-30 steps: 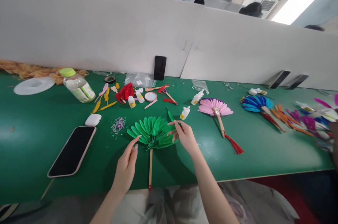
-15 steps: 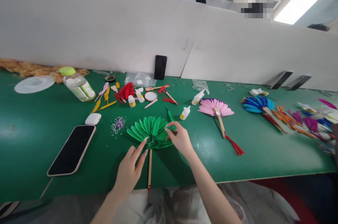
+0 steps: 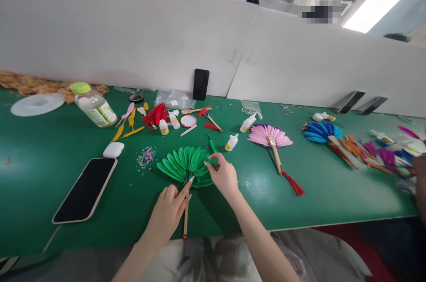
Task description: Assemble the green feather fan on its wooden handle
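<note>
A green feather fan (image 3: pixel 179 162) lies spread on the table, its thin wooden handle (image 3: pixel 185 224) pointing toward me. My left hand (image 3: pixel 168 211) rests over the fan's base, index finger stretched out and its tip touching the middle where the quills meet. The left thumb is apart from it, lower down by the handle. At the fan's right side my right hand (image 3: pixel 224 175) pinches a green feather between thumb and index finger; part of that feather is hidden by the hand. Just beyond lies a loose green feather (image 3: pixel 213 143).
Glue bottles (image 3: pixel 232 142) stand behind the fan, near red feathers (image 3: pixel 157 115). A pink fan (image 3: pixel 270 135) and a blue fan (image 3: pixel 321 132) lie to the right. Sequins (image 3: pixel 145 158), a phone (image 3: pixel 85 191) and a drink bottle (image 3: pixel 95 107) are leftward. A co-worker's hand (image 3: pixel 420 169) shows far right.
My left index finger has shifted right and down onto the fan's centre, near the top of the handle. The right hand stays at the right-side feathers, slightly lowered. The view moved a little.
</note>
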{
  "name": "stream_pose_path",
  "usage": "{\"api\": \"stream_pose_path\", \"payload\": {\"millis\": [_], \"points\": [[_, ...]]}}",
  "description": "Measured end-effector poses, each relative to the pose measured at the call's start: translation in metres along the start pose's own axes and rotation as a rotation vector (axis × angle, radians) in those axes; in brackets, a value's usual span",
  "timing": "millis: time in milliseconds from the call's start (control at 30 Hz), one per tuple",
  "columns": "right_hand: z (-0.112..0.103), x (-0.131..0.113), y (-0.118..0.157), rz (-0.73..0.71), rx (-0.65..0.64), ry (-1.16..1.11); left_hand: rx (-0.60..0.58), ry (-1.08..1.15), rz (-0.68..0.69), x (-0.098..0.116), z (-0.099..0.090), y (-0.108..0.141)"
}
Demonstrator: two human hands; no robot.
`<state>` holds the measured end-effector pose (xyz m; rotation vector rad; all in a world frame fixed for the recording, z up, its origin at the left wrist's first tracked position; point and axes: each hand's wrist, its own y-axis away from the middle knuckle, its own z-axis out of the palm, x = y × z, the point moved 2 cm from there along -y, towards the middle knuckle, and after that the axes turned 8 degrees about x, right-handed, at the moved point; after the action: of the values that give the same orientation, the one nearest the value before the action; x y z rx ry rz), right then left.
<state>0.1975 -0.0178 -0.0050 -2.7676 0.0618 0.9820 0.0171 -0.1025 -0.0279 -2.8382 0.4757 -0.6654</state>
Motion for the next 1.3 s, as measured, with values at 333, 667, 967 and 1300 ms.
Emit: {"api": "stream_pose_path", "payload": {"millis": [333, 667, 967, 1300], "points": [[0.000, 0.008, -0.005, -0.008, 0.045, 0.033, -0.012, -0.069, 0.029, 0.001, 0.001, -0.002], [-0.015, 0.032, -0.018, 0.009, 0.009, -0.251, -0.008, -0.076, 0.022, 0.000, 0.004, -0.002], [-0.012, 0.031, -0.019, -0.108, 0.002, -0.267, -0.017, -0.066, 0.012, -0.002, 0.006, -0.001], [-0.011, 0.019, -0.032, -0.113, -0.150, -0.135, -0.005, -0.071, 0.012, 0.000, 0.004, -0.003]]}}
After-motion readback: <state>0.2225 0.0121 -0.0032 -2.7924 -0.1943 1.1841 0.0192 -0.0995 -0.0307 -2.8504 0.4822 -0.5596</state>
